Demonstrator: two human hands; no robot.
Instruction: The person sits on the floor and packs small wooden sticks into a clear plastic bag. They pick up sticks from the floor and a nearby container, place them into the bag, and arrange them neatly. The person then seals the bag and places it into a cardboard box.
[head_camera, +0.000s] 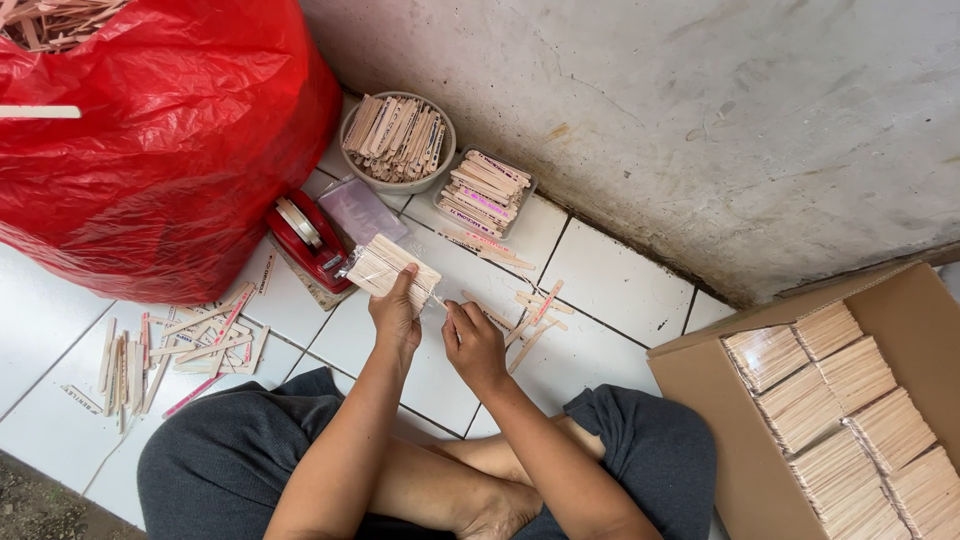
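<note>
A big red plastic bag (165, 140) stuffed with wooden sticks stands against the grey wall (700, 120), with a red tape dispenser (308, 240) just beside it on the white tiled floor (620, 280). A round bowl (397, 140) and a small tray (485, 194) hold more sticks. Loose sticks (180, 350) lie scattered at the left, and a cardboard box (700, 365) at the right holds wrapped bundles.

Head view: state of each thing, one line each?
Left hand: gripping stick bundle.
Right hand: pinching at bundle's edge.
Stick bundle: wrapped in clear film, held off the floor.
Red bag: open, full.
Round bowl: full of sticks.
Cardboard box: open, packed with bundles.
Tape dispenser: on floor, untouched.
</note>
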